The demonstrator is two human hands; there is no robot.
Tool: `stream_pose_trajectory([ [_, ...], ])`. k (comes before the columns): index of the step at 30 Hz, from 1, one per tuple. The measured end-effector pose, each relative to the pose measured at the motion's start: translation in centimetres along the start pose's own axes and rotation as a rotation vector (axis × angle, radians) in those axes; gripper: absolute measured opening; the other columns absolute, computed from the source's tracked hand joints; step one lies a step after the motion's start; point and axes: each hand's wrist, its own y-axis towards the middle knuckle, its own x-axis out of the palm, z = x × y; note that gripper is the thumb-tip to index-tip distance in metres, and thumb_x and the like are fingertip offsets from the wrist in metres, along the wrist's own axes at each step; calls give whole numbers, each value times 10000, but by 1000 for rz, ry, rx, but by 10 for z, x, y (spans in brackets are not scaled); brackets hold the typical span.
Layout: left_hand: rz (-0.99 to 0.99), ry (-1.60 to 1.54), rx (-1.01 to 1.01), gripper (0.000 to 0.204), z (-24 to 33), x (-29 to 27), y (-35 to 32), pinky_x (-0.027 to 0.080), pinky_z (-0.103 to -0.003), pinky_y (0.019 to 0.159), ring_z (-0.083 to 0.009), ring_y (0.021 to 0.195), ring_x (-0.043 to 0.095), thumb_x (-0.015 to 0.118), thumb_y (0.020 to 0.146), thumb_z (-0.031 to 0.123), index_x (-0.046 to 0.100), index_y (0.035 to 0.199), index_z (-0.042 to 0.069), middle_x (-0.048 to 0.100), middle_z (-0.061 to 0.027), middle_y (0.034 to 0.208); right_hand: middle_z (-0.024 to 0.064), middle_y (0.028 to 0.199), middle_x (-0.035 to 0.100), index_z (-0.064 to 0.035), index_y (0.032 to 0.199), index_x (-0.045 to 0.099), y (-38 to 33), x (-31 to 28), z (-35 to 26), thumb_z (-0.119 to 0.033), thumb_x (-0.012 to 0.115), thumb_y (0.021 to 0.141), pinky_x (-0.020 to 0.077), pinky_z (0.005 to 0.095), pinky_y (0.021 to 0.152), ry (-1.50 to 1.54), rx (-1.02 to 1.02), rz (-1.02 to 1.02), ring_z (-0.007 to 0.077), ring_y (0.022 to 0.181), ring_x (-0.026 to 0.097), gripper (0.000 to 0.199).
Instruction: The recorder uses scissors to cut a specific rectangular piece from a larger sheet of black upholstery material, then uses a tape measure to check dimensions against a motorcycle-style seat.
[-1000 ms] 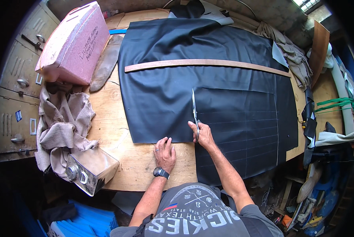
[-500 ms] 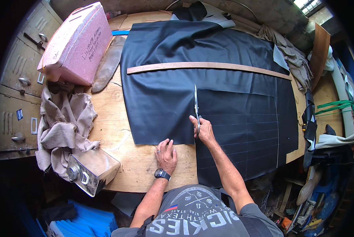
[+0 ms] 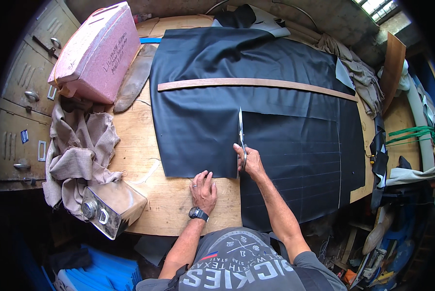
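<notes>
A wide black sheet of smooth, leather-like material (image 3: 193,131) is spread over the pale wooden tabletop (image 3: 135,140). Beside its portion ruled with fine pale lines (image 3: 300,162), long-bladed silver metal scissors (image 3: 241,127) are clasped in the grip of the right hand (image 3: 250,161), tips pointed away from the body. Whether material lies between the blades cannot be told. A crooked edge could be caused by a turned wrist or a caught wrinkle. The left hand (image 3: 204,193) is spread open, nothing held, fingertips at the sheet's lower edge; with so little covered, the material could be dragged. Farther up, a long, flat brown wooden strip (image 3: 256,83) is laid across, and could be skewed by a tug. At lower left, a rectangular metal can (image 3: 120,203) could be knocked off by a swung forearm.
</notes>
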Motion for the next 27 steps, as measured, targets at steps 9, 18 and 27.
stream_pose_trajectory([
  [9,36,-53,41,351,-4,2,-7,371,-478,1063,-299,1287,467,703,839,146,670,1181,71,552,-93,1320,25,632,576,-19,802,597,-106,-33,72,-491,655,949,481,273,511,-45,31,-159,101,543,575,498],
  [18,-88,80,207,582,59,32,-19,298,-496,1106,-313,1323,404,727,830,316,569,1306,20,513,-122,1320,13,624,572,-39,792,599,-190,-81,144,-406,730,920,460,263,508,-176,-7,14,86,544,552,410],
  [27,-100,-272,-83,185,124,92,-17,486,-500,831,-415,946,633,655,841,92,608,999,8,667,-214,951,-4,644,568,-40,814,608,-182,-134,159,-376,734,924,466,246,506,14,-26,-22,63,557,533,375],
])
